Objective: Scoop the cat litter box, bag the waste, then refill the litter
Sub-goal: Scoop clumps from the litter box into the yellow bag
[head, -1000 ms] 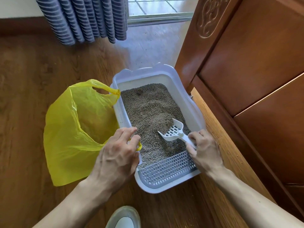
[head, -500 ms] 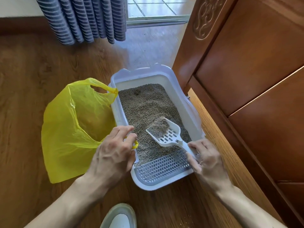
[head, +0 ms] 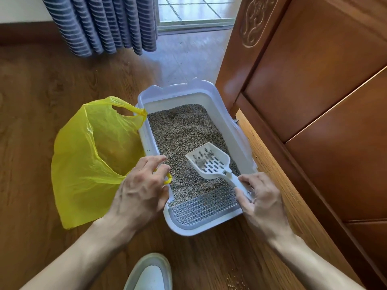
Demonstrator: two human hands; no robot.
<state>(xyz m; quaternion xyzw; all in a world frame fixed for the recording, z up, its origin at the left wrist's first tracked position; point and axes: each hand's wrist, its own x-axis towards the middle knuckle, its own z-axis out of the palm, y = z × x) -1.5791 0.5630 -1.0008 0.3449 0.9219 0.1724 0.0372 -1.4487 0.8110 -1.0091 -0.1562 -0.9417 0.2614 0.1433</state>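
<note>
Since half a second ago, most of the grains have sifted out of the white slotted scoop (head: 210,162), which now carries only a few small clumps as it hovers over the near half of the litter. A pale plastic litter box (head: 234,130) sits on the wooden floor (head: 37,84), its right wall close against a tall wooden cabinet (head: 314,80); open floor stretches to the left and far side, up to a striped curtain (head: 100,24). Grey-brown granular litter (head: 184,130) fills the box, with one darker clump near the far end and a grey grille (head: 207,208) across the near edge. An open yellow plastic bag (head: 88,155) lies touching the box's left wall. The left hand (head: 142,191) curls round the bag's handle at the box rim. The right hand (head: 261,199) pinches the scoop's handle. A pale shoe (head: 150,273) shows below.
</note>
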